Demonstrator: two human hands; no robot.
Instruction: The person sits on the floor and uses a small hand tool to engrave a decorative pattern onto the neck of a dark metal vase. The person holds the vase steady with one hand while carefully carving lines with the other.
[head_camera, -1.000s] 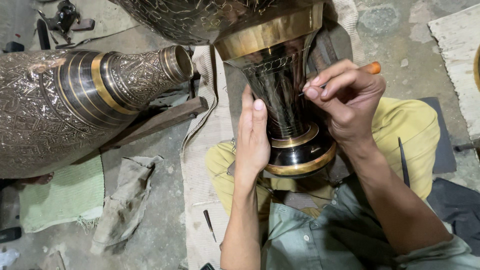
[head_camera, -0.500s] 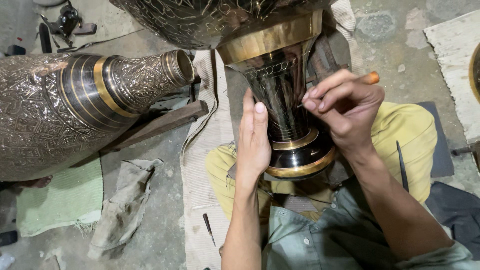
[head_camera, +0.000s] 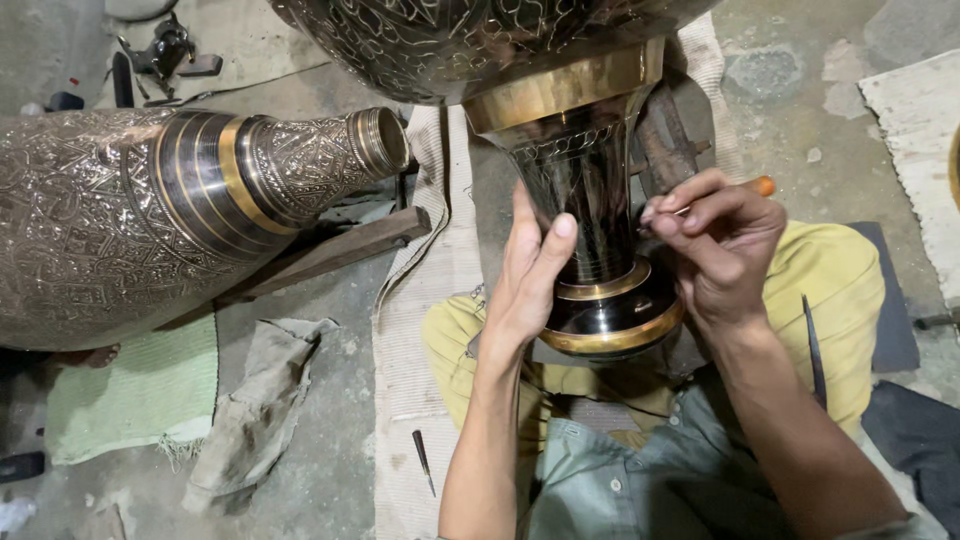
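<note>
Bracing the engraved brass vase (head_camera: 590, 200) across my lap, my left hand (head_camera: 530, 270) lies open-fingered against its narrow neck; my right hand (head_camera: 720, 245) pinches an orange-handled engraving tool (head_camera: 745, 190) there. Heavy, rigid, slick metal: hold the neck.

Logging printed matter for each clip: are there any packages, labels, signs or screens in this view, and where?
None in view. The left hand rests on the neck of the dark metal vase, and the right hand holds a thin orange-tipped tool to it. A second engraved vase lies on the floor at left; neither vase carries a label.
</note>
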